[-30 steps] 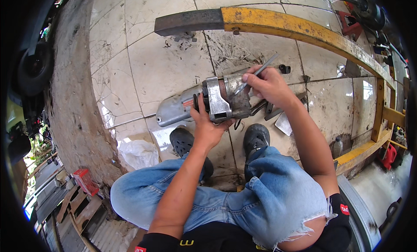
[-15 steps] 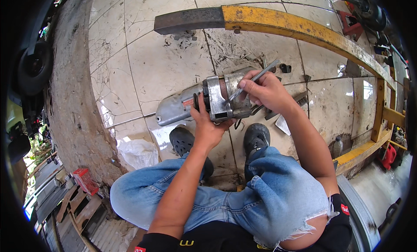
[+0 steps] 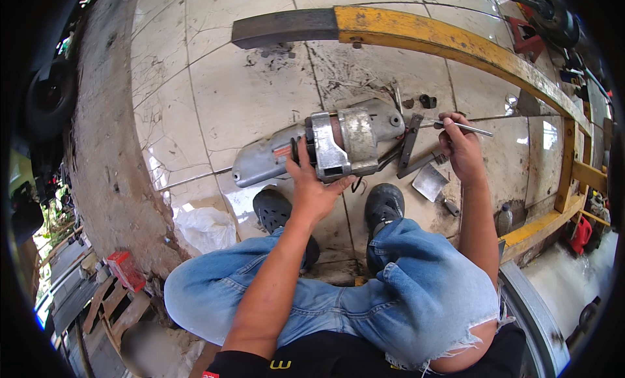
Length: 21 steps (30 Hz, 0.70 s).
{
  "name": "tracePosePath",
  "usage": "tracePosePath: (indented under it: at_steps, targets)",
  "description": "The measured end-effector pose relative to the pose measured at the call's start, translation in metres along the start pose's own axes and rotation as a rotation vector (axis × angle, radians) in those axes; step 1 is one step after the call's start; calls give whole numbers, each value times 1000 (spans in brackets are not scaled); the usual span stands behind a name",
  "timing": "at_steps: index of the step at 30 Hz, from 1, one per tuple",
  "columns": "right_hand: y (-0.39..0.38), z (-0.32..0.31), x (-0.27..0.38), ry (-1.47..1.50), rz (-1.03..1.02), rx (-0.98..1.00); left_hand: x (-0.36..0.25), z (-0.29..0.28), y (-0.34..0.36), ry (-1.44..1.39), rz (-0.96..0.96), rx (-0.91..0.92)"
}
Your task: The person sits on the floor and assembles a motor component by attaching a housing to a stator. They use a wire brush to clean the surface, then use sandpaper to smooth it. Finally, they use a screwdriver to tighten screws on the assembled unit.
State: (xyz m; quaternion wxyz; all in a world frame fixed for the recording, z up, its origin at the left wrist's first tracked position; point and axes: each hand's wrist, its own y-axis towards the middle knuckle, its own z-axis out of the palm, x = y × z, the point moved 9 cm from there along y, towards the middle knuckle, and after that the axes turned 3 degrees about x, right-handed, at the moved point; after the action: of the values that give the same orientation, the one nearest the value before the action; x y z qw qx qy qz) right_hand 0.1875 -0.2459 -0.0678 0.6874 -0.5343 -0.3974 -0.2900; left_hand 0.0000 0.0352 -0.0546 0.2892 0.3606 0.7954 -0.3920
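My left hand grips the near side of a grey metal machine casing, fingers spread over its middle joint and thumb along the lower edge. The machine lies across the floor, with a long tapered housing on the left and dark cables on its right side. Off to the right, my right hand is closed round a slim steel rod, held apart from the machine. Between that hand and the machine lie a dark flat bar, a hammer-like tool and a broad-bladed scraper.
A yellow steel frame with a dark end arches over the far side and down the right. Small dark parts sit beyond the machine. A clear plastic bag lies at left, and a bottle stands at right.
My right hand has moved away from the machine to the right, carrying the rod. The machine's right end, the bar and the scraper now show. My left hand stays in place.
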Motion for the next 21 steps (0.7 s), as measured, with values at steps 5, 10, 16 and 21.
tracePosePath:
  at_steps: [5,10,16,21]
  targets:
    - [-3,-92,-87,-626,235,-159,5,3,1,-18,-42,46]
    - [-26,-72,-141,-1158,316,116,6,2,1,69,63,-22]
    - [-41,-45,-182,-1223,352,288,12,7,3,-22,56,16]
    - [-25,-63,-156,-1248,281,125,10,5,2,29,44,19]
